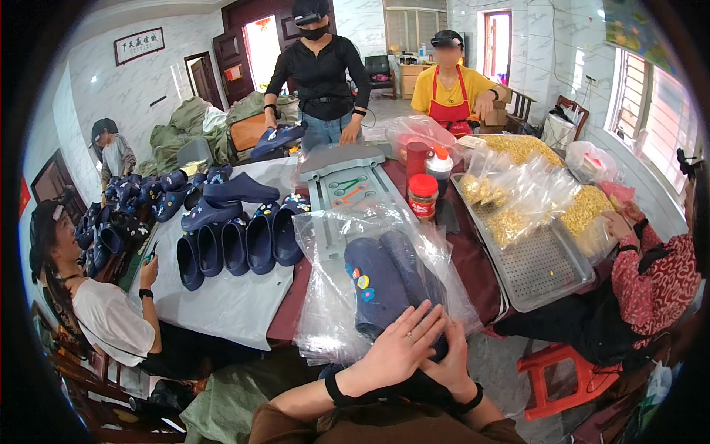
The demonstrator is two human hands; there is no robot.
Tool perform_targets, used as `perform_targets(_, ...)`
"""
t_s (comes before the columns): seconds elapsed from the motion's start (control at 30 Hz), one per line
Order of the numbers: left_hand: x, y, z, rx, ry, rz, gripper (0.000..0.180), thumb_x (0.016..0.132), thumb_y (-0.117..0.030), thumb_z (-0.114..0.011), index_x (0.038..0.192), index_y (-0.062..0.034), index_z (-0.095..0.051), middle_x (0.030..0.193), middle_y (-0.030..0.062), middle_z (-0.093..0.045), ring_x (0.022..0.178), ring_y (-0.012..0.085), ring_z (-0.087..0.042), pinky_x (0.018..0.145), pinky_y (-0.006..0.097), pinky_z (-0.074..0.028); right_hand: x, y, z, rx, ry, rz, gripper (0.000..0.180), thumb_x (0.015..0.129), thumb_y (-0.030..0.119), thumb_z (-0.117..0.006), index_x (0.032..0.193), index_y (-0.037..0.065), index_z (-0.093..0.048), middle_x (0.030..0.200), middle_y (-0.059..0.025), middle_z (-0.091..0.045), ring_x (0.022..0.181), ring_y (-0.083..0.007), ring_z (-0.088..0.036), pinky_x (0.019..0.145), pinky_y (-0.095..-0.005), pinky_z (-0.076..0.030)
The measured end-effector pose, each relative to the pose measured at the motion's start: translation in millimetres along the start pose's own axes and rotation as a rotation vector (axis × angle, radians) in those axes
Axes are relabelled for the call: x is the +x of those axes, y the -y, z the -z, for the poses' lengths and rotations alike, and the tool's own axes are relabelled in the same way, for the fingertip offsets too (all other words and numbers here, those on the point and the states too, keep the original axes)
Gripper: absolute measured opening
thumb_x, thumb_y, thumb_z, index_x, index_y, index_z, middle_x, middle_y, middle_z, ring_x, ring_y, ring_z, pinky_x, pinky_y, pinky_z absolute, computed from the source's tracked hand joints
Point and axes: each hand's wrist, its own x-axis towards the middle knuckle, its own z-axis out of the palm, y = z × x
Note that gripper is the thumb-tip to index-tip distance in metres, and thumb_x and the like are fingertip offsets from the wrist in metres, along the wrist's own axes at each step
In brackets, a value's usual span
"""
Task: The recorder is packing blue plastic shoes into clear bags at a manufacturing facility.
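- Item under hand: a pair of dark navy foam clogs with small coloured charms on the upper, enclosed in a clear thin plastic bag. The bagged pair lies at the near edge of the dark red table, on a loose heap of further clear bags, heels toward the wearer.
- Left hand: fingers spread flat, palm down, pressing on the bag over the heel end of the clogs.
- Right hand: largely covered by the left; it lies crossed beneath it at the same heel end. Whether it pinches the film or merely presses cannot be told.
- Handling judgement: the clogs look light, springy and sturdy. The film looks slippery, crinkly and easily torn, and is likely to slide on the bags beneath. Best taken by gripping the clog heels through the plastic, not by the film alone.
- Surroundings: rows of loose navy clogs on a pale sheet to the left; a grey plastic tray with tools beyond; a red-lidded jar; a perforated metal tray to the right. Other people sit and stand around the table.
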Motion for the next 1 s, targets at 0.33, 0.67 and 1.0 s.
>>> perform_targets(0.33,-60.4,70.7,3.4,-0.351,-0.925,0.581,0.097,0.088,-0.027,-0.078,0.163,-0.0079,-0.019,0.163,0.0244,-0.028,0.150,0.0381,-0.029,0.122,0.047,-0.024,3.5,-0.7,-2.3,0.143,0.004,-0.055,0.090,0.066,0.014,-0.082,0.147,0.000,-0.048,0.117,-0.0202,-0.059,0.111,-0.0358,-0.060,0.099,-0.0412,-0.046)
perform_targets(0.67,-63.3,84.0,-43.1,-1.694,-0.348,0.513,0.072,0.108,-0.032,-0.053,0.163,-0.0084,-0.012,0.164,0.0091,-0.029,0.150,0.0251,-0.031,0.123,0.046,-0.029,1.9,-2.3,-16.5,0.156,-0.002,-0.114,0.091,0.070,0.014,-0.082,0.150,-0.003,-0.042,0.132,-0.0222,-0.058,0.124,-0.0361,-0.056,0.107,-0.0427,-0.042)
perform_targets(1.0,-82.7,67.2,-33.5,-1.794,0.274,1.041,0.070,0.108,-0.028,-0.054,0.158,0.0007,-0.015,0.150,0.0214,-0.046,0.133,0.0323,-0.054,0.110,0.048,-0.048,6.9,0.9,-19.5,0.044,-0.004,-0.148,0.095,0.070,0.022,-0.086,0.149,-0.003,-0.041,0.136,-0.0253,-0.055,0.127,-0.0391,-0.053,0.106,-0.0468,-0.044)
